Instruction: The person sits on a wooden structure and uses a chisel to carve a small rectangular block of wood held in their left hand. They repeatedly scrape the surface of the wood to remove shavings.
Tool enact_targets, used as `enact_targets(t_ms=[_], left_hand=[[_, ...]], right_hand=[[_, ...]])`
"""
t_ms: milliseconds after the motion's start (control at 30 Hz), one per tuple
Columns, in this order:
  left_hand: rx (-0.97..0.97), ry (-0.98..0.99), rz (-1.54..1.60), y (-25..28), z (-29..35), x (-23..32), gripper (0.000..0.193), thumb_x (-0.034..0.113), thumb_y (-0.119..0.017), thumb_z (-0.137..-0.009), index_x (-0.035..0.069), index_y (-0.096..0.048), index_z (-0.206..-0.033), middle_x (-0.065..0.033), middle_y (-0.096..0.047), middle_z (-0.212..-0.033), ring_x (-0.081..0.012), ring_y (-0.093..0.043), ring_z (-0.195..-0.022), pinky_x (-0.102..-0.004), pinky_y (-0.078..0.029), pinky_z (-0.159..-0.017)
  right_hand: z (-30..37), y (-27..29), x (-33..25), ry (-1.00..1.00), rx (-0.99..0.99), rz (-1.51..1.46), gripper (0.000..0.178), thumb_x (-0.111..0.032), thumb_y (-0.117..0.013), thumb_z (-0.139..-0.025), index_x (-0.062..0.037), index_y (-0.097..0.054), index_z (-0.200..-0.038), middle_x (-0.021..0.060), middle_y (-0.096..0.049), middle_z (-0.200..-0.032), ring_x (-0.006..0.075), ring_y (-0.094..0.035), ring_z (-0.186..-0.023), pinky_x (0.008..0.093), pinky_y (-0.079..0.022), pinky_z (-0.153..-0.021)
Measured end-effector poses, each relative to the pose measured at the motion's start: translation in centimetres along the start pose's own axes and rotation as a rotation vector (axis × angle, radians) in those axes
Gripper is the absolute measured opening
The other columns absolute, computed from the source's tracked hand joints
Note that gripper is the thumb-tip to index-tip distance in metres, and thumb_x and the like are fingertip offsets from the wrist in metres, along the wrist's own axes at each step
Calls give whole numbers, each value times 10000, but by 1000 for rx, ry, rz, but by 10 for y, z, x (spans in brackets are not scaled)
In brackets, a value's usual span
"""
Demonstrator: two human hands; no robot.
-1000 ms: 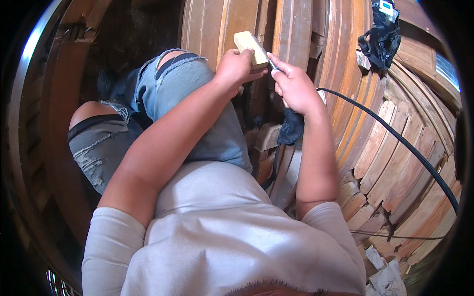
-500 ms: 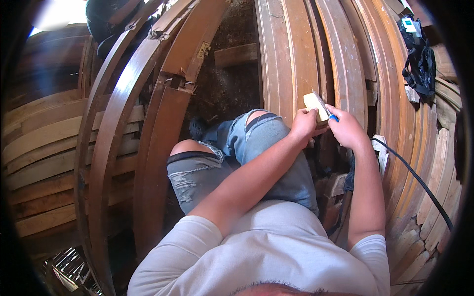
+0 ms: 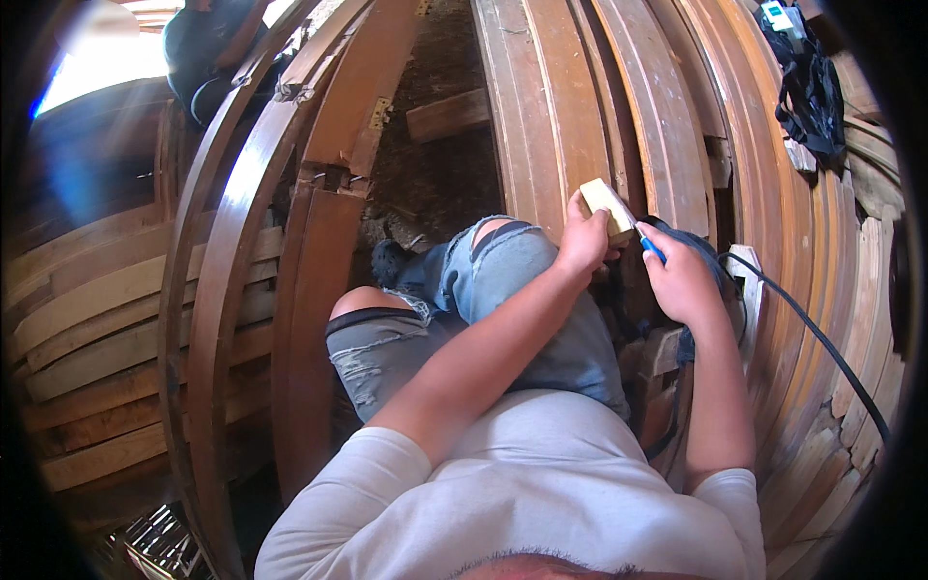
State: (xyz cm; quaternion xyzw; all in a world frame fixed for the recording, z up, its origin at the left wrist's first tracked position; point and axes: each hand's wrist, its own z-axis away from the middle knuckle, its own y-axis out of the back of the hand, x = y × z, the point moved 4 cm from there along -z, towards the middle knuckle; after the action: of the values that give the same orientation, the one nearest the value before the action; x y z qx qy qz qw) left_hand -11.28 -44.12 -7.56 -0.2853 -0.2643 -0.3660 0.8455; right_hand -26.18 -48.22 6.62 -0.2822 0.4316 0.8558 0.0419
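Note:
My left hand (image 3: 587, 235) is closed round a small pale yellow block (image 3: 601, 197), which looks like wood, with the thumb on its upper face. A thin blue-handled tool (image 3: 652, 246) is gripped in my right hand (image 3: 681, 275). Its slim metal end points at the lower right edge of the block, touching it or very close; I cannot tell which. The tool's exact kind does not show. Both hands are above my right knee, beside long brown wooden boards (image 3: 565, 106). The fingers under the block are mostly hidden.
Long brown beams (image 3: 227, 251) rise on the left, with stacked pale planks (image 3: 97, 280) behind. A black cable (image 3: 812, 329) curves along the right. A black bag or strap bundle (image 3: 812, 97) lies on boards at upper right. Another person (image 3: 208, 53) is partly visible at upper left.
The tool has drawn back to the block's lower right edge, showing more blue handle. My right hand has tilted and lowered slightly. The whole view has shifted a little.

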Motion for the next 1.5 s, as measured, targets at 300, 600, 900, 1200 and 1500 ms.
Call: enact_targets(t_ms=[300, 600, 900, 1200, 1500], left_hand=[[-16, 7, 14, 4, 4, 8, 689, 170, -526, -1152, 142, -189, -1752, -249, -705, -1301, -333, -801, -825, -415, -684, -602], [-13, 28, -18, 4, 10, 13, 731, 182, -513, -1171, 113, -104, -1772, -268, -717, -1262, -304, -808, -821, -403, -694, -617], [-20, 60, -5, 3, 10, 14, 653, 210, -515, -1168, 127, -207, -1738, -250, -688, -1329, -345, -817, -927, -423, -692, -675], [-23, 51, -17, 4, 6, 13, 714, 207, -508, -1171, 118, -123, -1765, -253, -724, -1269, -317, -819, -838, -386, -667, -602], [-7, -16, -22, 10, -5, 17, 665, 181, -498, -1164, 110, -184, -1745, -232, -743, -1201, -300, -816, -826, -381, -662, -580]], right_hand=[[2, 11, -11, -34, -68, 164, 461, -273, -568, -1114, -180, -677, -1551, 263, -768, -1282, 472, -723, -1189, 574, -570, -1045], [-16, -1, -10, 4, -59, 170, 476, -249, -530, -1120, -166, -667, -1568, 244, -760, -1344, 445, -715, -1245, 545, -563, -1096], [-9, 10, -11, -26, -82, 108, 477, -235, -537, -1107, -136, -682, -1551, 265, -757, -1318, 457, -715, -1226, 537, -564, -1092], [-18, -3, 5, -2, -52, 21, 482, -224, -511, -1113, -137, -683, -1555, 259, -739, -1382, 437, -719, -1241, 512, -565, -1101], [-36, -10, 10, 72, -27, -31, 474, -223, -549, -1104, -142, -684, -1551, 287, -759, -1283, 450, -753, -1152, 511, -590, -1005]])
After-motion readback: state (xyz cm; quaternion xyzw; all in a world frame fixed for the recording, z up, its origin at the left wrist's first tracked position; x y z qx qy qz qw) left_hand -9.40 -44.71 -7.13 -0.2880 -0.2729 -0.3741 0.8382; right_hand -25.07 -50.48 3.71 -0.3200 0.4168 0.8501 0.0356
